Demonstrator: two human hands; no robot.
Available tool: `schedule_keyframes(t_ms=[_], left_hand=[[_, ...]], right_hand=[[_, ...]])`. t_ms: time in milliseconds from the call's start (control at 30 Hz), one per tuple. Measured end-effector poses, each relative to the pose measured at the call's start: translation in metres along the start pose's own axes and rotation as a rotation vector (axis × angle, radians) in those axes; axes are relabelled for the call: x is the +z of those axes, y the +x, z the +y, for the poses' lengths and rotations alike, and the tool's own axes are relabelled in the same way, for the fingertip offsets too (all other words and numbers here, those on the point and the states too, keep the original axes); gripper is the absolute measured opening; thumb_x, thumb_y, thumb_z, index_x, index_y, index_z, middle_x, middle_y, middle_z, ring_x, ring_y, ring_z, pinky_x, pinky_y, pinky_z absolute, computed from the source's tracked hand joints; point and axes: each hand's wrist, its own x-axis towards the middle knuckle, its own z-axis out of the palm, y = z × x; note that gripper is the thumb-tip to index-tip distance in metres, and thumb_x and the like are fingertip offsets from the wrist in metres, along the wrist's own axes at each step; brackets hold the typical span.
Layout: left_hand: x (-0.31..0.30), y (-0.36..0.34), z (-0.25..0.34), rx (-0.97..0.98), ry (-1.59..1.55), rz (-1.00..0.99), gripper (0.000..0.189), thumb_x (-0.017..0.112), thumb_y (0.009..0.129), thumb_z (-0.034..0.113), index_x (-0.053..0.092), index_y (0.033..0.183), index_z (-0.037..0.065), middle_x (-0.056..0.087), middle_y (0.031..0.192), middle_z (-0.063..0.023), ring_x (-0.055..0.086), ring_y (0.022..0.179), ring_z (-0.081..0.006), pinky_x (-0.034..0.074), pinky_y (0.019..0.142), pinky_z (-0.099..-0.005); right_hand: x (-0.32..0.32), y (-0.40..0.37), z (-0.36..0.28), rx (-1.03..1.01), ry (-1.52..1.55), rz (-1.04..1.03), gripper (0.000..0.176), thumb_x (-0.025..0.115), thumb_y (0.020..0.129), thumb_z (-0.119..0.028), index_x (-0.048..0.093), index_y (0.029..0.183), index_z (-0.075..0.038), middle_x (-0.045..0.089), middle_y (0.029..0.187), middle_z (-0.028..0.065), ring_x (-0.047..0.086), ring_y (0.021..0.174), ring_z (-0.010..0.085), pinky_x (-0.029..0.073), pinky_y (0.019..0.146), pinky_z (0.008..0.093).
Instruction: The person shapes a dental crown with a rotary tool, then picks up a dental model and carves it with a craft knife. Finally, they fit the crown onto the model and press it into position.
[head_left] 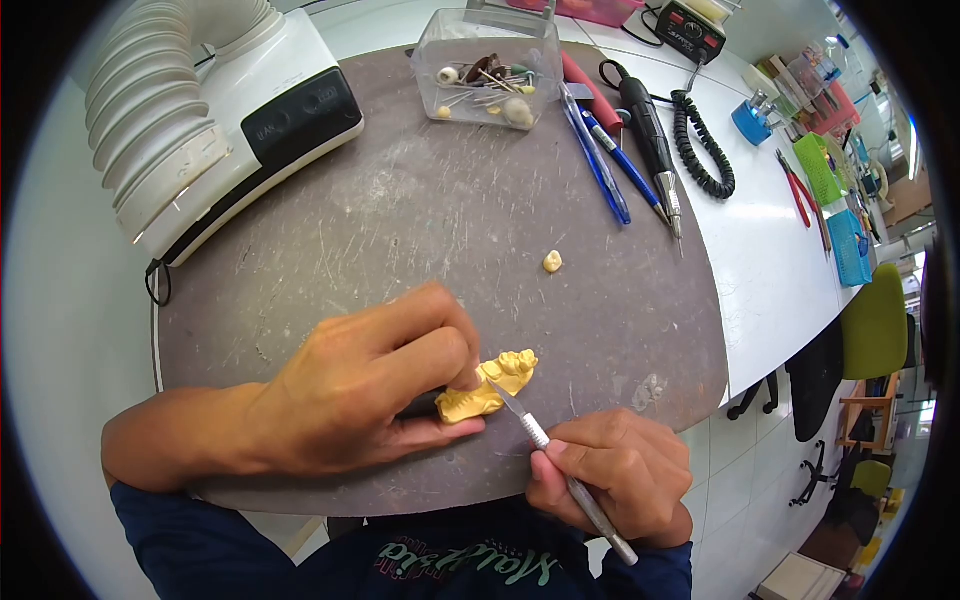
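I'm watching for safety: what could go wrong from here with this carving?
The slim silver metal knife in the right hand points toward the left hand, so a slip might cut a finger.

Its blade meets the yellow toothed dental model, which could chip under too much pressure.

The small loose cream tooth piece might get knocked away.

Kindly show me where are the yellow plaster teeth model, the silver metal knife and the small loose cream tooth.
Yellow plaster teeth model [470, 403]: head view, on its base.
Silver metal knife [601, 521]: head view, on its handle's rear part.
Small loose cream tooth [553, 262]: head view, on its middle.
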Motion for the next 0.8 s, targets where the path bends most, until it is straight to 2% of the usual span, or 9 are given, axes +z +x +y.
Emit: schedule_keyframes(t_ms=[233, 433, 667, 733, 800], left_hand=[[0.002, -0.001, -0.001, 0.064, 0.054, 0.04, 0.036, 0.087, 0.061, 0.01, 0.059, 0.083, 0.005, 0.061, 0.087, -0.0091, 0.063, 0.071, -0.018, 0.052, 0.057, -0.0273], [0.003, 0.0, -0.002, 0.07, 0.051, 0.043, 0.035, 0.087, 0.061, 0.01, 0.059, 0.082, 0.005, 0.061, 0.087, -0.0091, 0.063, 0.071, -0.0179, 0.052, 0.057, -0.0273], [0.002, 0.0, -0.002, 0.084, 0.055, 0.031, 0.035, 0.087, 0.062, 0.01, 0.059, 0.082, 0.005, 0.06, 0.087, -0.0094, 0.063, 0.071, -0.0179, 0.053, 0.057, -0.027], [0.001, 0.0, -0.001, 0.073, 0.052, 0.025, 0.035, 0.086, 0.062, 0.01, 0.059, 0.083, 0.004, 0.059, 0.087, -0.0096, 0.064, 0.071, -0.018, 0.053, 0.058, -0.0268], [0.0, 0.0, -0.002, 0.06, 0.04, 0.023, 0.035, 0.086, 0.062, 0.009, 0.059, 0.083, 0.004, 0.059, 0.087, -0.0097, 0.064, 0.072, -0.018, 0.053, 0.058, -0.0268]], right_hand=[[0.002, 0.001, -0.002, -0.024, -0.048, -0.011, 0.02, 0.078, 0.067, 0.001, 0.061, 0.078, -0.001, 0.065, 0.067, 0.0085, 0.063, 0.056, 0.0175, 0.052, 0.049, 0.0248], [0.001, -0.002, -0.001, 0.006, 0.037, 0.021, 0.02, 0.078, 0.067, 0.0, 0.061, 0.077, -0.001, 0.065, 0.068, 0.0086, 0.064, 0.056, 0.0176, 0.052, 0.049, 0.0247], [0.002, -0.003, 0.0, -0.001, -0.009, 0.01, 0.02, 0.078, 0.068, 0.0, 0.061, 0.079, -0.002, 0.065, 0.067, 0.0084, 0.064, 0.056, 0.0178, 0.052, 0.048, 0.0249], [0.001, -0.008, -0.001, 0.022, 0.061, 0.11, 0.023, 0.078, 0.067, -0.001, 0.06, 0.082, -0.003, 0.065, 0.067, 0.0079, 0.063, 0.055, 0.0178, 0.051, 0.047, 0.0254], [-0.003, -0.01, 0.001, 0.041, 0.037, 0.099, 0.024, 0.078, 0.067, -0.001, 0.06, 0.083, -0.003, 0.065, 0.068, 0.0077, 0.063, 0.055, 0.0179, 0.051, 0.047, 0.0258]])
